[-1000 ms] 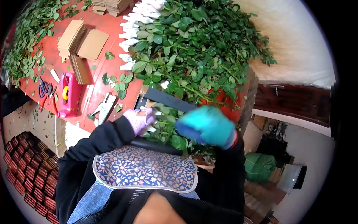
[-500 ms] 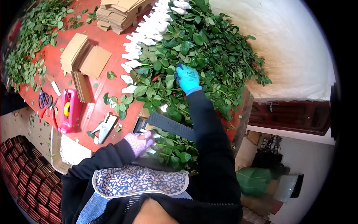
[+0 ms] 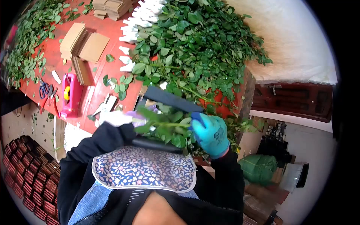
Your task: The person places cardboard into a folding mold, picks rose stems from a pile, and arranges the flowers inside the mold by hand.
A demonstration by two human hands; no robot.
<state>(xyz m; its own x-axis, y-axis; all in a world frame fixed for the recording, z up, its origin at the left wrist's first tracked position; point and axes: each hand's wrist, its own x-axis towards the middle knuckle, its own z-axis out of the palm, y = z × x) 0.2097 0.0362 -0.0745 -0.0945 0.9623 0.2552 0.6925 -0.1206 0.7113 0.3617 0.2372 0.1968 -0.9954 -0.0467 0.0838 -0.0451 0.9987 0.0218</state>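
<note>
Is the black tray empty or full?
Not empty: leaves show between the two dark sides of the tray. How full, I cannot tell: the stem in the right hand hides part.

L hand [image 3: 139, 119] – blurred, pt. hidden behind blurry leafy stem [image 3: 165, 124]; cardboard pile [image 3: 112, 10] – cut off @ top.

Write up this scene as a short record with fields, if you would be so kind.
Right hand: teal-gloved, grip closed around a leafy stem
Left hand: purple-gloved, blurred, partly hidden; grip unclear
Front: black holder with greenery inside
Behind: leafy pile, with white tips along its image-left edge
Image left: cardboard pieces, pink tape dispenser, scissors
Surface: red table
</note>
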